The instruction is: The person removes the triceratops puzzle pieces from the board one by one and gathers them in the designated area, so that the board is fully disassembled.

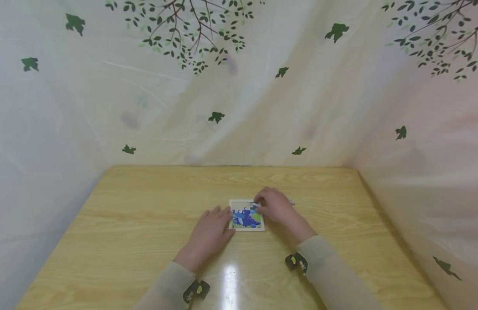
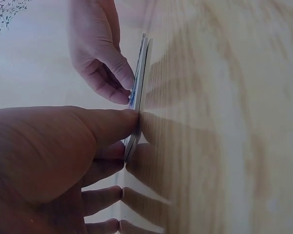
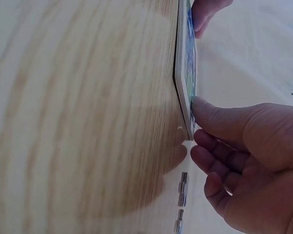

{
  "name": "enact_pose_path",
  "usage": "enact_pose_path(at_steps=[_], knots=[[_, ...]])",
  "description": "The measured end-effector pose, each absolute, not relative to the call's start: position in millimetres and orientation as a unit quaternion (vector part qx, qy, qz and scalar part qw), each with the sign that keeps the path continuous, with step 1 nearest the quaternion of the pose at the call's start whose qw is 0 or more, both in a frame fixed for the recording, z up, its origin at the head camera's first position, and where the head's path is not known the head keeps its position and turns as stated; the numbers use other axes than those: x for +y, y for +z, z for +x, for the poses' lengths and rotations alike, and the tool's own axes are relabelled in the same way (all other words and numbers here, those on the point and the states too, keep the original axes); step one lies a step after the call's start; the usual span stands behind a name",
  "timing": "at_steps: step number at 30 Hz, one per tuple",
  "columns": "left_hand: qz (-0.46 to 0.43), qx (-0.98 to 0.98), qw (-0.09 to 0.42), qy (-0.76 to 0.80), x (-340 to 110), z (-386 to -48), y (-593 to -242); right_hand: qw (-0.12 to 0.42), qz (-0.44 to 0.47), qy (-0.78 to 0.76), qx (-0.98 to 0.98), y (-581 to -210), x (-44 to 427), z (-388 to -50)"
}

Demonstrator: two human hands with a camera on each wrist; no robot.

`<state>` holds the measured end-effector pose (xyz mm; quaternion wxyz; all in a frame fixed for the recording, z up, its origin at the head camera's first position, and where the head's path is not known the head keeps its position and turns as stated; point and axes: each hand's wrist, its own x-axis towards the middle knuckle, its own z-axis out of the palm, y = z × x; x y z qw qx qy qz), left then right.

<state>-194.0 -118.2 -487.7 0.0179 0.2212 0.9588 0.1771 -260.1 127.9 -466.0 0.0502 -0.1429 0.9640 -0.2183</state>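
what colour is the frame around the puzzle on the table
The puzzle frame is creamy white, seen best in the head view.

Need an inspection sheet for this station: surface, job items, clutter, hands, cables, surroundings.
Surface: wood-grain table, with a bright glare patch near the front.
Job's things: picture puzzle lying flat in a pale frame, with a bare strip visible along its far side; at least two loose pieces to the right, seen edge-on, pictures unreadable.
Clutter: nothing seen.
Left hand: fingers touch the frame's left edge.
Right hand: fingers bent at the puzzle's far right corner; can't tell whether a piece is held.
Cables: nothing seen.
Surroundings: pale cloth behind and at both sides, printed with green shapes and leafy branches.
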Motion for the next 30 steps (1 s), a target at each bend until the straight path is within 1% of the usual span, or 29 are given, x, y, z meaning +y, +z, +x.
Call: enact_pose_path(at_steps=[7,20,28,30], knots=[[0.221,0.96,0.016,0.172,-118,-194,-489,0.068,-0.126,-0.254,0.957,-466,127,-261],[0.228,0.959,0.012,0.167,-119,-194,-488,0.06,-0.126,-0.298,0.944,-476,131,-264],[0.232,0.96,0.008,0.153,-119,-193,-488,0.072,-0.106,-0.379,0.917,-473,135,-260],[0.233,0.961,0.012,0.152,-118,-192,-488,0.067,-0.107,-0.401,0.907,-471,139,-258]])
